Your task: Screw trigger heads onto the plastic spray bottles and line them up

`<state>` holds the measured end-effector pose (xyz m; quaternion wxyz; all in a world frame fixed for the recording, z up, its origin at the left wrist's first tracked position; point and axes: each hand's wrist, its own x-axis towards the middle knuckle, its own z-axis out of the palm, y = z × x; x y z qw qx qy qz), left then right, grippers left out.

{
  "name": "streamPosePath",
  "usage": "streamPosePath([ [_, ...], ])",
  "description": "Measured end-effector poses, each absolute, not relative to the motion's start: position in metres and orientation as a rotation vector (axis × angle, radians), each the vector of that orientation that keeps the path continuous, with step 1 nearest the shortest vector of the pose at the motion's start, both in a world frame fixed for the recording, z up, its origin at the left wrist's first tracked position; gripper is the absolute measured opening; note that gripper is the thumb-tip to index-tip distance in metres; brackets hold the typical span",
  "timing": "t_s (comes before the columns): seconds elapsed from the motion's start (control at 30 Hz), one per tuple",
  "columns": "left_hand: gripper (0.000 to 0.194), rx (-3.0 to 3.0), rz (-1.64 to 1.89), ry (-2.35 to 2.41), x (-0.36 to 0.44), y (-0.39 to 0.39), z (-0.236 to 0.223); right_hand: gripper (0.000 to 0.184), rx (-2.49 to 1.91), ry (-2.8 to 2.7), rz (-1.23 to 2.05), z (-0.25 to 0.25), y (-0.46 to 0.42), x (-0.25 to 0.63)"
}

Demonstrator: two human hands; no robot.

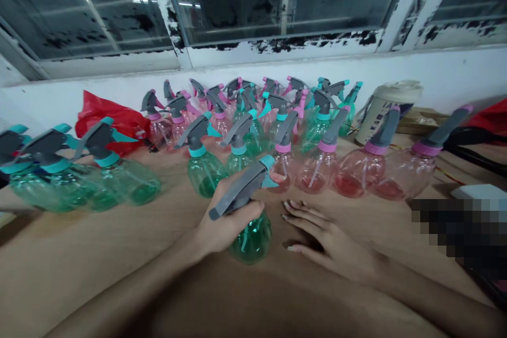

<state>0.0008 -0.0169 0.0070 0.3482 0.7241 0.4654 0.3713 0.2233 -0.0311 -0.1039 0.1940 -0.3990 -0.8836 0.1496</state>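
Observation:
My left hand (224, 222) is wrapped round the neck of a green spray bottle (252, 240) with a grey and teal trigger head. The bottle is near the middle of the table, its head slanting up to the right. To its right, my right hand (322, 235) lies low over the tabletop with fingers stretched out, holding nothing. Just beyond the hands stand a green spray bottle (204, 171) and a pink spray bottle (315, 171), part of a row of green and pink ones. My left hand hides part of the held bottle's neck.
More green bottles (134, 182) stand at the left, and several pink and teal-headed ones crowd the back near the wall. A red bag (103, 119) lies back left. At the right are a pale cylindrical container (386, 108), black straps (473, 153) and a white box (481, 194).

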Motion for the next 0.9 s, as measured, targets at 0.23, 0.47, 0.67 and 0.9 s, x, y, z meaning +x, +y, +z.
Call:
streamPosePath([
  [0.23,0.012,1.955,1.029,1.108,0.0031,-0.0159,0.0091,0.053,-1.145,-2.473,0.406,-0.1074,-0.0319,0.2243],
  [0.47,0.002,1.963,0.984,1.167,0.0021,-0.0174,0.0063,0.052,-1.119,-2.458,0.382,-0.1075,-0.0322,0.2242],
  [0.67,0.005,1.965,0.98,1.183,0.0014,-0.0162,0.0034,0.051,-1.122,-2.476,0.38,-0.1076,-0.0319,0.2245],
  [0.9,0.015,1.933,0.942,1.208,0.0017,-0.0177,0.0049,0.051,-1.116,-2.469,0.394,-0.1076,-0.0313,0.2248],
])
